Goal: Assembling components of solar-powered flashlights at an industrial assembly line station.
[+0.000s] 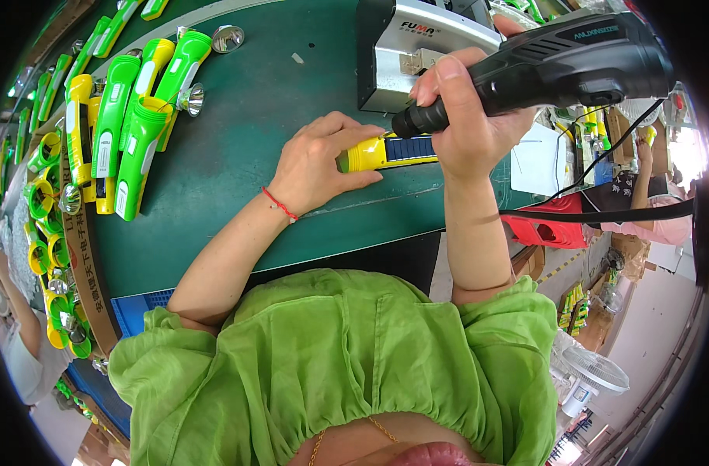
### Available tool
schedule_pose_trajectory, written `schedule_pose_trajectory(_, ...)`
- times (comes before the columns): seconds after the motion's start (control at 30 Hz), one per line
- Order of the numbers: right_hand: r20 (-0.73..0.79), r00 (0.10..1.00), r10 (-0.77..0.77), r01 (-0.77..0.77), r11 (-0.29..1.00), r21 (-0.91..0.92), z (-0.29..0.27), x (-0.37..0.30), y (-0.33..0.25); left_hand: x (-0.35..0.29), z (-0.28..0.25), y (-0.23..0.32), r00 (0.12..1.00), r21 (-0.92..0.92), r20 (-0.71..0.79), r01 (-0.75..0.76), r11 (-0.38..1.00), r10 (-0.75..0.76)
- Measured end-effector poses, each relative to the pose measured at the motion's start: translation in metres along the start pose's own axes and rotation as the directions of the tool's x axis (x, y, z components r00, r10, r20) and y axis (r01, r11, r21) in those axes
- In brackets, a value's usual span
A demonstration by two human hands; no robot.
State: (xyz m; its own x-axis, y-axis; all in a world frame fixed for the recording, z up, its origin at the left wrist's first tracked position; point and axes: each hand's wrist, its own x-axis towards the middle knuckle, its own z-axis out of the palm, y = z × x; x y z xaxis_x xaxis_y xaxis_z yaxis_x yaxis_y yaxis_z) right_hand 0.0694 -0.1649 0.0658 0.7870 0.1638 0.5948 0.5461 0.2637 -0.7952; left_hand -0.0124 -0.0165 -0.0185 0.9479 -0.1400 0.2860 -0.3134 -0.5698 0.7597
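My left hand (pixel 317 161) is closed round the head end of a yellow flashlight (pixel 403 151), which lies on the green tabletop with its dark panel facing up. My right hand (pixel 469 116) grips a black electric screwdriver (pixel 556 66) held sideways over the flashlight. The tool's nose (pixel 413 120) is just above the flashlight body by my left fingertips; whether its bit touches is hidden. Part of the flashlight's far end disappears behind my right hand.
Several green and yellow flashlights (pixel 115 116) with loose reflectors (pixel 192 99) lie at the left, beside a cardboard box edge (pixel 90 272). A metal machine (pixel 416 58) stands behind my hands. A black cable (pixel 603 210) runs at the right, near a red stool (pixel 552 225). Other people work on both sides.
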Motion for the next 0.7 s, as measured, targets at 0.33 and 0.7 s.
schedule_pose_trajectory(0.33,-0.025,0.999,-0.02,0.023,0.993,0.112,0.004,-0.0027,0.0,-0.0001,0.0013,0.0,1.0,0.004,-0.021,0.016,1.0,-0.016)
schedule_pose_trajectory(0.7,0.018,0.995,-0.095,0.096,0.995,-0.038,0.0027,-0.0061,0.0014,0.0016,0.0004,-0.0004,1.0,0.006,-0.025,0.002,1.0,-0.001)
